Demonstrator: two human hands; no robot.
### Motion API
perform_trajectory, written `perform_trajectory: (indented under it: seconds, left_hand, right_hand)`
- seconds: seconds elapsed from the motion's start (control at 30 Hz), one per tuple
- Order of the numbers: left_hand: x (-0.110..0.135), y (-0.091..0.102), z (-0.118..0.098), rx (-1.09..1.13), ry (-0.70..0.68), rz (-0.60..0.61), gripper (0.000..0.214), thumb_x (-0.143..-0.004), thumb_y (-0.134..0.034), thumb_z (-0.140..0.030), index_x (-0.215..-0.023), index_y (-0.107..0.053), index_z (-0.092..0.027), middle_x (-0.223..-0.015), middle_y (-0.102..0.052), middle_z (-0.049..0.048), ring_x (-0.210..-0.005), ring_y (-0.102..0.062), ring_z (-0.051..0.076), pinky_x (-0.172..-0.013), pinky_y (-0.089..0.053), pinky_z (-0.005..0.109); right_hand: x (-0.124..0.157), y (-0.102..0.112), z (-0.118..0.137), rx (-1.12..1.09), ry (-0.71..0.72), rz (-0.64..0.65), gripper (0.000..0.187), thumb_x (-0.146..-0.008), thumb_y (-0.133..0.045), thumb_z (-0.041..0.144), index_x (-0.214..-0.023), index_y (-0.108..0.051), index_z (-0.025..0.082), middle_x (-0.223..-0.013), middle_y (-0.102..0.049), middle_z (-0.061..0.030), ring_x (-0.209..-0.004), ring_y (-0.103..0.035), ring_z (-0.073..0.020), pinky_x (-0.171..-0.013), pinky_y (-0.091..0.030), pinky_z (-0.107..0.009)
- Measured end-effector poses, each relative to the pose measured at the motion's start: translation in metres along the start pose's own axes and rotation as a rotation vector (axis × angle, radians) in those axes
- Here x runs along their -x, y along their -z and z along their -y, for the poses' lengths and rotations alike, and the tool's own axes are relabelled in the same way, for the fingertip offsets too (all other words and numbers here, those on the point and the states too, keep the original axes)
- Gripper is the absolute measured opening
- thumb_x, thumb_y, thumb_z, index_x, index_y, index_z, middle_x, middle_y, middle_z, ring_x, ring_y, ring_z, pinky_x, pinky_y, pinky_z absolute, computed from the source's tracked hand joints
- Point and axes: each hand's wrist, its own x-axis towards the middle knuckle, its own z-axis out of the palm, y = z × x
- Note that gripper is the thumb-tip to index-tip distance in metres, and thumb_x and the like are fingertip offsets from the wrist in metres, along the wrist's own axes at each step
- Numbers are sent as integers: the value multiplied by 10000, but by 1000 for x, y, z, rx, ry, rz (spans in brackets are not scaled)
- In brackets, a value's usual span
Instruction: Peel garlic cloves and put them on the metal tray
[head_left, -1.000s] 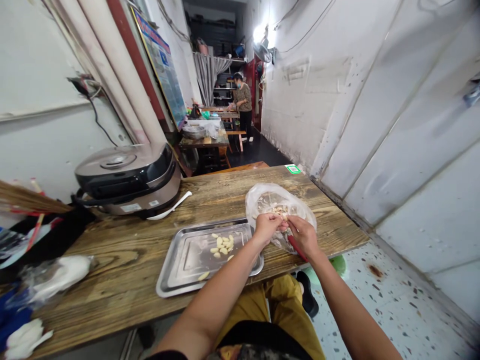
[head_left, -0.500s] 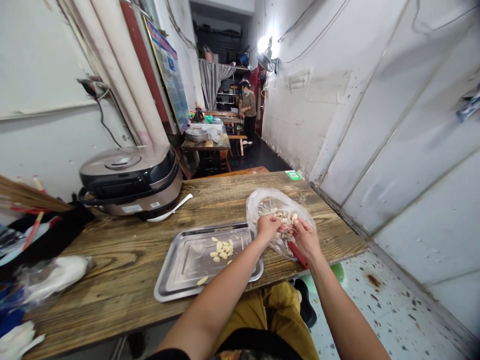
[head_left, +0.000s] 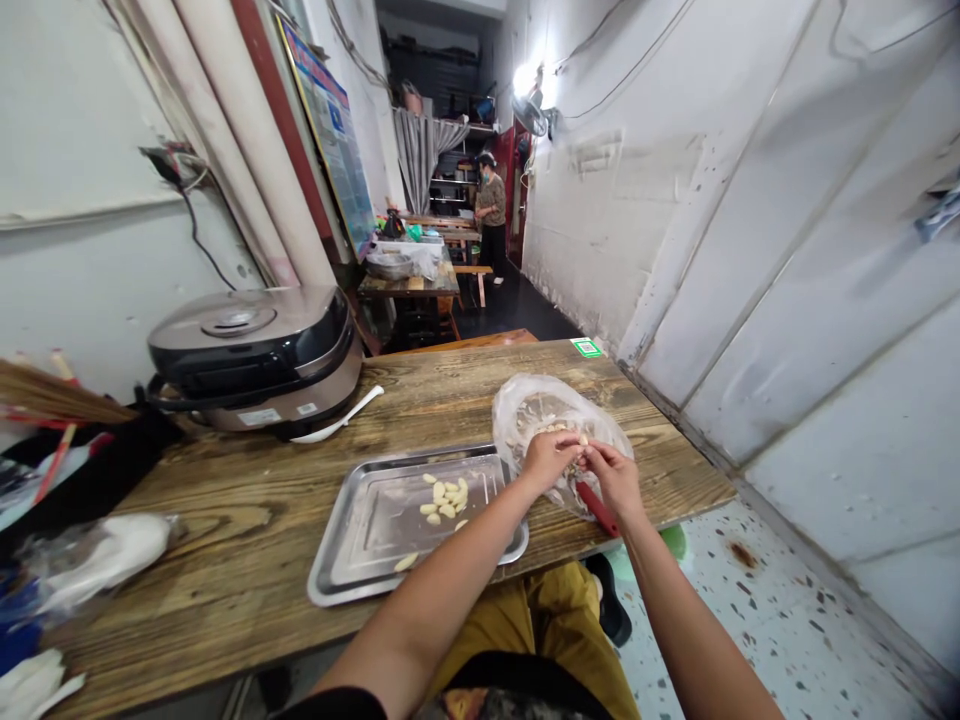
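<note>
My left hand (head_left: 546, 455) and my right hand (head_left: 613, 478) meet over an open clear plastic bag (head_left: 541, 405) of garlic on the wooden table (head_left: 247, 540). Both hands pinch a pale garlic clove (head_left: 582, 440) between their fingertips. A red-handled tool (head_left: 598, 510), probably a small knife, lies tucked under my right palm. Left of the bag sits a steel tray (head_left: 360, 545) with several peeled cloves (head_left: 445, 496) in a small pile and one clove apart near its front.
A large rice cooker (head_left: 255, 355) with a white spoon (head_left: 337, 420) stands at the back left. Bags and chopstick bundles crowd the left edge. The table's right edge is just beyond the bag. Another person (head_left: 491, 205) stands far down the corridor by other tables.
My hands have lifted slightly from inside the bag's mouth and drawn together on a single clove. The tray and its cloves have not moved.
</note>
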Motion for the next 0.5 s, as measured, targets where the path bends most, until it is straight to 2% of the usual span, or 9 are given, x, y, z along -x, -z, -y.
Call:
perform_trajectory:
  seconds: [0.13, 0.27, 0.4, 0.5]
  left_hand:
    - [4, 0, -1, -6, 15, -39, 261, -785, -534, -273, -981, -673, -173, -863, -693, 50, -757, -631, 155, -726, -495, 255]
    - [4, 4, -6, -64, -42, -56, 247, -798, -504, -281, -931, -680, -170, -827, -688, 42, -726, -625, 143, -686, -489, 231]
    - [2, 8, -8, -121, -108, -81, 235, -771, -509, -240, -910, -680, -157, -840, -685, 41, -740, -615, 126, -708, -468, 206]
    - [1, 10, -7, -164, -123, -60, 223, -747, -503, -209, -869, -683, -157, -786, -678, 26, -685, -594, 113, -665, -451, 189]
  right_hand:
    - [3, -2, 8, 120, 57, 10, 381, -702, -635, 454, -917, -669, 141, -780, -676, -62, -654, -598, -165, -648, -496, -297]
    - [8, -8, 16, 260, 123, -2, 363, -759, -566, 446, -944, -656, 147, -862, -680, -81, -720, -615, -182, -694, -498, -311]
    - [11, -13, 17, 487, 242, -28, 315, -801, -514, 365, -1000, -639, 155, -961, -664, -93, -828, -612, -193, -771, -477, -319]
    - [11, -15, 16, 633, 292, -37, 294, -798, -493, 313, -995, -642, 153, -948, -664, -93, -812, -611, -191, -769, -470, -308]
